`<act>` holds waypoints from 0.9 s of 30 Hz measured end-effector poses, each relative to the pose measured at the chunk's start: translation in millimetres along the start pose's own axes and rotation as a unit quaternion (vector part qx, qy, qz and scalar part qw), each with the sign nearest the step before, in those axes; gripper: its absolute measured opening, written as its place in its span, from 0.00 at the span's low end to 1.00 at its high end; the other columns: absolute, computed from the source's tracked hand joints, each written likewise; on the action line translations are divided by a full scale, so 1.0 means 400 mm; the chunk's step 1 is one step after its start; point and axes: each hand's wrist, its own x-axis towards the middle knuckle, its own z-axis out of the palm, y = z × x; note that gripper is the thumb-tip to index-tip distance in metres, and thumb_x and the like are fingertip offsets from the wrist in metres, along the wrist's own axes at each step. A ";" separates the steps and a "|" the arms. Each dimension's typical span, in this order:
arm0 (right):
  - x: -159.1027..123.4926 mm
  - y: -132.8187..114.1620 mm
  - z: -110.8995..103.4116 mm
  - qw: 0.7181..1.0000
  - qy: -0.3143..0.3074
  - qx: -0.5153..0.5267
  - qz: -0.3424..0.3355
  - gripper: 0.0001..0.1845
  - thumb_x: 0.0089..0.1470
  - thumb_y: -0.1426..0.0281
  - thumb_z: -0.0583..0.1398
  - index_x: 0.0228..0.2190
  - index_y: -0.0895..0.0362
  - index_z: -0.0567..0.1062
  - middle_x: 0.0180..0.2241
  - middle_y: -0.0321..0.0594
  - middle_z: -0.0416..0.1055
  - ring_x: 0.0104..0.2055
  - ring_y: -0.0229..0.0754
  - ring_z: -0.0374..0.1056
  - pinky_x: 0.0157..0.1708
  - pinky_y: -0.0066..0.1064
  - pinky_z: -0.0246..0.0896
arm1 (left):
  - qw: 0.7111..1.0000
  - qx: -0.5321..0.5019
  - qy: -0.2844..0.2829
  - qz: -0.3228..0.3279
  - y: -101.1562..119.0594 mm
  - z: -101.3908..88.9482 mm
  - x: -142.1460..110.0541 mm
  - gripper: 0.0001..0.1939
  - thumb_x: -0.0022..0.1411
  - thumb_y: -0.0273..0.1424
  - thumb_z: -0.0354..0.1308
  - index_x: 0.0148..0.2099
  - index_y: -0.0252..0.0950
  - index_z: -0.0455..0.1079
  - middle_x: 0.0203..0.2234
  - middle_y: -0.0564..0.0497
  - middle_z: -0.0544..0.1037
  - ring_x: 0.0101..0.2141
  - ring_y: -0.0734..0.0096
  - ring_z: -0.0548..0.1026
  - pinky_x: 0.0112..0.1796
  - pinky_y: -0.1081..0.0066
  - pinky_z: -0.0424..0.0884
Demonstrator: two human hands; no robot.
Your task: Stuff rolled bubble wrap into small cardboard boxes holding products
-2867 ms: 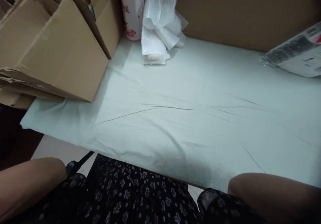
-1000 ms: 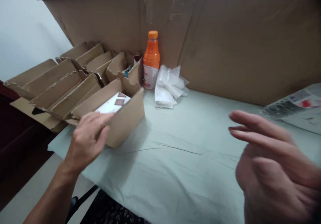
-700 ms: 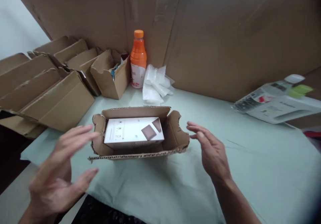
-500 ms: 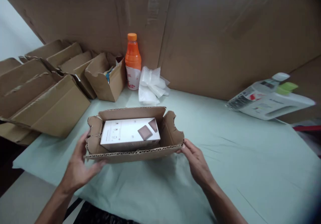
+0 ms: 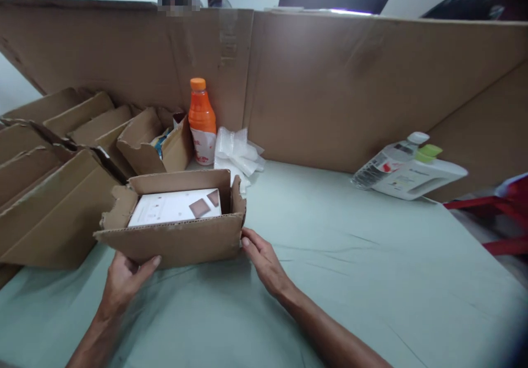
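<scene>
An open-topped cardboard box (image 5: 177, 244) is held between my two hands over the green-covered table (image 5: 313, 280). Inside it lies a white carton (image 5: 169, 207) printed with brown squares. My left hand (image 5: 126, 280) grips the lower left of the box, thumb on the front wall and the other fingers hidden beneath or behind. At the lower right corner, my right hand (image 5: 264, 261) pinches the box, its fingertips partly hidden. The box's far right corner overlaps the view of the crumpled clear plastic packaging (image 5: 237, 150).
Several cardboard bins (image 5: 49, 203) stand at the left, one small bin (image 5: 154, 148) holding packets. Beside it is an orange bottle (image 5: 202, 120). A clear bottle (image 5: 385, 161) and a white jug (image 5: 421, 176) lean at the right. A tall cardboard panel (image 5: 330, 93) closes the back.
Both hands have carried the box and its carton left, toward the bins, and its front wall now shows more. The camera view has tilted up, revealing the room above the panel.
</scene>
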 end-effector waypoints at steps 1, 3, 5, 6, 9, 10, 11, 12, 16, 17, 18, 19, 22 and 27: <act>0.020 0.002 -0.008 1.000 -0.012 -0.005 -0.003 0.26 0.63 0.50 0.55 0.53 0.53 0.76 0.54 0.43 0.74 0.58 0.50 0.67 0.59 0.43 0.60 | 1.000 -0.005 0.000 -0.007 -0.009 0.004 0.002 0.37 0.37 0.45 0.75 0.47 0.36 0.68 0.40 0.44 0.80 0.43 0.50 0.78 0.41 0.60 0.77; 0.069 0.001 -0.044 0.999 -0.018 -0.025 -0.011 0.24 0.62 0.51 0.56 0.48 0.53 0.79 0.52 0.43 0.75 0.57 0.50 0.68 0.58 0.44 0.60 | 1.000 -0.015 0.003 -0.020 -0.028 0.016 -0.007 0.37 0.39 0.47 0.74 0.49 0.37 0.69 0.40 0.44 0.80 0.44 0.50 0.78 0.44 0.58 0.77; 0.138 -0.012 -0.095 0.998 0.018 -0.057 -0.030 0.21 0.59 0.52 0.59 0.44 0.54 0.80 0.54 0.45 0.74 0.58 0.51 0.66 0.58 0.44 0.60 | 0.999 -0.021 0.011 -0.024 -0.043 0.030 -0.025 0.37 0.41 0.50 0.73 0.50 0.37 0.70 0.40 0.44 0.80 0.45 0.49 0.78 0.46 0.56 0.76; 0.183 -0.023 -0.120 0.995 0.053 -0.075 -0.046 0.20 0.58 0.54 0.60 0.43 0.53 0.81 0.56 0.46 0.72 0.60 0.52 0.65 0.58 0.44 0.60 | 0.999 -0.022 0.016 -0.022 -0.048 0.037 -0.033 0.37 0.41 0.51 0.72 0.50 0.36 0.70 0.40 0.44 0.80 0.44 0.49 0.78 0.47 0.56 0.76; 0.354 -0.061 -0.167 0.977 0.126 -0.134 -0.105 0.18 0.57 0.58 0.61 0.45 0.53 0.80 0.60 0.47 0.66 0.65 0.52 0.58 0.60 0.45 0.57 | 0.999 -0.010 0.018 -0.028 -0.060 0.048 -0.044 0.34 0.42 0.51 0.72 0.46 0.35 0.71 0.37 0.43 0.80 0.40 0.50 0.79 0.44 0.56 0.77; 0.417 -0.071 -0.170 0.971 0.142 -0.153 -0.116 0.18 0.56 0.60 0.62 0.45 0.54 0.80 0.61 0.47 0.65 0.66 0.52 0.57 0.62 0.45 0.55 | 0.999 -0.005 0.016 -0.030 -0.064 0.048 -0.044 0.32 0.42 0.51 0.71 0.44 0.35 0.71 0.35 0.44 0.80 0.39 0.51 0.79 0.43 0.57 0.77; 0.476 -0.079 -0.167 0.966 0.159 -0.165 -0.118 0.17 0.54 0.62 0.63 0.44 0.55 0.81 0.61 0.47 0.66 0.66 0.52 0.57 0.63 0.46 0.52 | 0.999 0.000 0.015 -0.032 -0.067 0.047 -0.041 0.31 0.42 0.51 0.71 0.42 0.35 0.71 0.34 0.44 0.79 0.38 0.51 0.79 0.42 0.57 0.78; 0.530 -0.084 -0.161 0.964 0.170 -0.169 -0.116 0.16 0.53 0.64 0.64 0.42 0.56 0.81 0.58 0.46 0.69 0.65 0.52 0.57 0.64 0.46 0.51 | 0.999 0.004 0.015 -0.035 -0.070 0.045 -0.039 0.30 0.42 0.50 0.72 0.41 0.35 0.71 0.32 0.45 0.79 0.38 0.51 0.79 0.42 0.57 0.78; 0.619 -0.093 -0.139 0.964 0.185 -0.160 -0.108 0.16 0.52 0.65 0.62 0.42 0.58 0.81 0.49 0.45 0.77 0.55 0.50 0.69 0.60 0.46 0.59 | 0.998 0.006 0.024 -0.062 -0.077 0.042 -0.033 0.33 0.42 0.51 0.71 0.46 0.36 0.72 0.33 0.46 0.79 0.40 0.48 0.79 0.43 0.56 0.78; 0.603 -0.093 -0.143 0.961 0.195 -0.157 -0.114 0.18 0.53 0.64 0.61 0.43 0.58 0.80 0.49 0.46 0.76 0.54 0.50 0.69 0.59 0.45 0.60 | 0.997 0.005 0.026 -0.067 -0.076 0.043 -0.033 0.34 0.42 0.51 0.71 0.47 0.36 0.71 0.34 0.45 0.80 0.41 0.48 0.79 0.43 0.56 0.78; 0.571 -0.092 -0.153 0.957 0.211 -0.155 -0.125 0.20 0.54 0.64 0.60 0.46 0.59 0.79 0.51 0.47 0.75 0.55 0.49 0.69 0.59 0.45 0.60 | 0.997 0.002 0.027 -0.070 -0.075 0.044 -0.034 0.35 0.42 0.51 0.71 0.49 0.36 0.71 0.35 0.45 0.80 0.42 0.47 0.79 0.44 0.56 0.77; 0.527 -0.090 -0.169 0.951 0.230 -0.155 -0.136 0.22 0.55 0.63 0.59 0.49 0.59 0.77 0.54 0.48 0.73 0.57 0.49 0.67 0.59 0.44 0.60 | 0.997 -0.001 0.027 -0.069 -0.072 0.045 -0.036 0.36 0.42 0.50 0.71 0.50 0.36 0.71 0.36 0.45 0.80 0.43 0.47 0.79 0.45 0.56 0.77; 0.345 -0.063 -0.247 0.926 0.306 -0.154 -0.157 0.25 0.56 0.61 0.59 0.53 0.57 0.74 0.58 0.47 0.70 0.60 0.49 0.65 0.58 0.43 0.61 | 0.998 -0.013 0.020 -0.065 -0.062 0.045 -0.040 0.36 0.42 0.49 0.72 0.50 0.37 0.71 0.37 0.44 0.80 0.44 0.46 0.78 0.46 0.57 0.77; 0.021 0.057 -0.411 0.918 0.364 -0.157 0.005 0.29 0.53 0.55 0.63 0.53 0.57 0.75 0.57 0.50 0.71 0.60 0.53 0.65 0.60 0.50 0.58 | 0.998 0.009 0.006 -0.062 -0.057 0.035 -0.038 0.30 0.45 0.46 0.71 0.48 0.37 0.72 0.34 0.46 0.80 0.42 0.49 0.79 0.43 0.58 0.78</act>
